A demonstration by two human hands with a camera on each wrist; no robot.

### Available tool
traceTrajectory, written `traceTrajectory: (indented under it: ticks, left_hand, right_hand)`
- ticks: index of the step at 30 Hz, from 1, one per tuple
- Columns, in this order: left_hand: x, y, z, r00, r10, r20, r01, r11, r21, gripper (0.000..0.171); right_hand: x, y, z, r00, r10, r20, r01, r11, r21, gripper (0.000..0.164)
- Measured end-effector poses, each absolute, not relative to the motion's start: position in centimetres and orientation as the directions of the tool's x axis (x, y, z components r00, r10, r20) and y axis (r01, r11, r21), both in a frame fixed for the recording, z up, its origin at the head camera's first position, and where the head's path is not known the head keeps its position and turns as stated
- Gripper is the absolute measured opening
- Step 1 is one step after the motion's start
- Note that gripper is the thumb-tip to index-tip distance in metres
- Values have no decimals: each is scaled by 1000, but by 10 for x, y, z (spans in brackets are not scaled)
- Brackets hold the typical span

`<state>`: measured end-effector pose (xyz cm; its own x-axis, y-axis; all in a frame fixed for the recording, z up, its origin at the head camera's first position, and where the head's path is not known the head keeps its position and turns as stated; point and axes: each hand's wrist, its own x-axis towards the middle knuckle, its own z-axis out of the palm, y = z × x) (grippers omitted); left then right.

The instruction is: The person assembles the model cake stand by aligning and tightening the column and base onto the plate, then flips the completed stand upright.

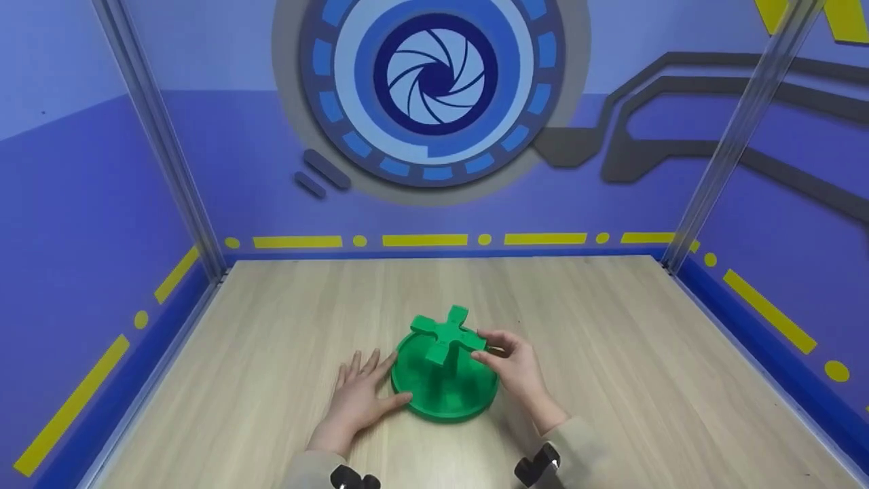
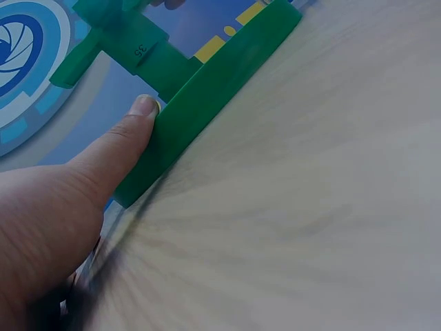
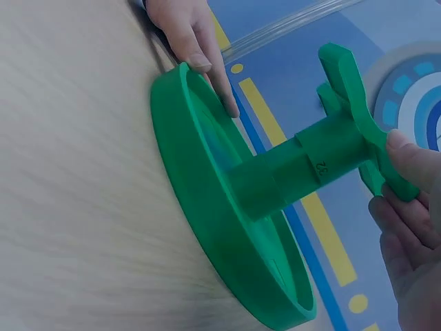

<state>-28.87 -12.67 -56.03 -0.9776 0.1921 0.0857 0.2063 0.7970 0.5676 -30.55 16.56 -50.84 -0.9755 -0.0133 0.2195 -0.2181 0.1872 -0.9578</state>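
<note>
A green round dish (image 1: 445,409) with a raised rim stands on the table in the head view. From its middle rises a thick green post (image 3: 303,169) marked with small digits. On top of the post sits a green cross-shaped piece (image 1: 448,333) with stubby arms. My right hand (image 1: 517,367) pinches one arm of that cross between thumb and fingers. Against the dish's left side rests my left hand (image 1: 360,399), its fingers spread and the thumb on the rim. The left wrist view shows this thumb (image 2: 120,141) along the dish's edge.
The light wood table (image 1: 271,326) carries the dish near its front middle. Blue printed walls (image 1: 251,183) with metal corner posts (image 1: 163,149) close it off at the back and both sides.
</note>
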Motion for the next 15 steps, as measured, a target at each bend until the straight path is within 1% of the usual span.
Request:
traceTrajectory:
  ticks: [4, 8, 15]
  left_hand:
    - [-289, -127, -560, -977, 194, 87, 209, 798, 566, 92]
    - [-289, -127, -561, -975, 198, 96, 217, 796, 565, 93]
    - [-288, -127, -562, -975, 198, 97, 218, 796, 565, 93]
  right_hand:
    - [-302, 163, -509, -970, 4, 242, -236, 215, -948, 34]
    - [-300, 161, -511, -971, 22, 239, -227, 231, -946, 34]
    - [-297, 158, -512, -969, 47, 244, -229, 206, -951, 34]
